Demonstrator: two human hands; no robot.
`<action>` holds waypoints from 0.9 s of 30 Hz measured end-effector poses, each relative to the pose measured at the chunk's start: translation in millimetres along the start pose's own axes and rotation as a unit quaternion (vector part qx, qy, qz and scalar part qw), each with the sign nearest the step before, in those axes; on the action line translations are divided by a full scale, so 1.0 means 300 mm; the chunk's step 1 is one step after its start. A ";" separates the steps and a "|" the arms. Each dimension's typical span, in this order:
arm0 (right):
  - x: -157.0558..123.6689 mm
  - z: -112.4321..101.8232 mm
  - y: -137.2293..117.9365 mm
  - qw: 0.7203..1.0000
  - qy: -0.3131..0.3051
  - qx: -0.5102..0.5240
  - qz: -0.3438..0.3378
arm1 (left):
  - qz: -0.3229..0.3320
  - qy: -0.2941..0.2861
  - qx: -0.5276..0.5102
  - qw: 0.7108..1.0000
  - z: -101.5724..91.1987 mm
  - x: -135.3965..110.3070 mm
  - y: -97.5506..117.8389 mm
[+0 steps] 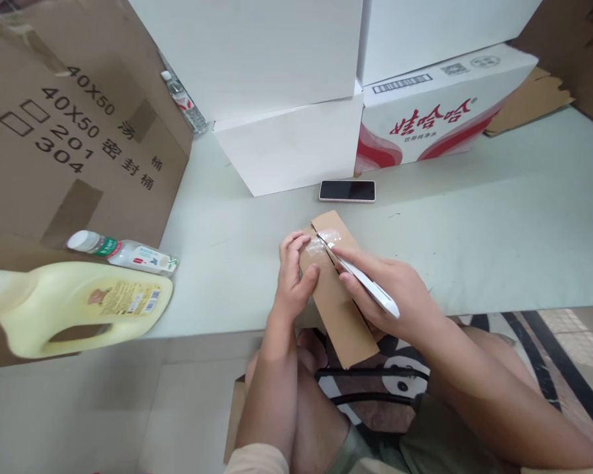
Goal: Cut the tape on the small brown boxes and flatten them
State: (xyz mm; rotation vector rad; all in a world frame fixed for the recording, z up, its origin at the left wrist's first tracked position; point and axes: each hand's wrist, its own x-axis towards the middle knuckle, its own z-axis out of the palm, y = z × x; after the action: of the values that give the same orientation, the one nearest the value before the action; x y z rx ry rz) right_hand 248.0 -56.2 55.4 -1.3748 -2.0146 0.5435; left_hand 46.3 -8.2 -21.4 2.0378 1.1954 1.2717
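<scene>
- The cardboard box lies lengthwise between the 2 hands, its far end over the pale table and its near end past the table's edge, above the lap; whether it rests on the tabletop or is held just above it, I cannot tell
- The step in hand looks to be cutting the clear tape across the seam near the far end; the tip of the white cutter is at that seam, though the blade itself is too small to make out
- The next move seems to call for a firm hold on the box and a shallow stroke along the seam, with the left fingertips kept out of the blade's path
- The left hand is partly curled, its thumb on the top face and its fingers around the left edge; it grips the box beside the tape
- The right hand is closed around the cutter, index finger stretched along it towards the tip
- Beyond the box, well apart from the tool, lies a phone; behind it stand white cartons
</scene>
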 end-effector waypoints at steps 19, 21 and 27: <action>0.003 0.032 -0.021 0.992 0.076 -0.084 -0.057 | -0.028 -0.008 0.012 1.000 -0.006 -0.003 0.009; -0.002 0.031 -0.020 0.992 0.081 -0.071 -0.060 | -0.028 -0.007 0.008 1.000 -0.007 -0.003 0.010; -0.011 0.030 -0.013 0.993 0.090 -0.048 -0.056 | -0.033 -0.002 0.013 0.999 -0.007 -0.001 0.015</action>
State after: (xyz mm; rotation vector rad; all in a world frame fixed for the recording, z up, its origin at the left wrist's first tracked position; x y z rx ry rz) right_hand 239.9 -60.5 50.5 -1.3082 -1.9772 0.2650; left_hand 46.4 -10.9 -17.2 2.0003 1.2724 1.2277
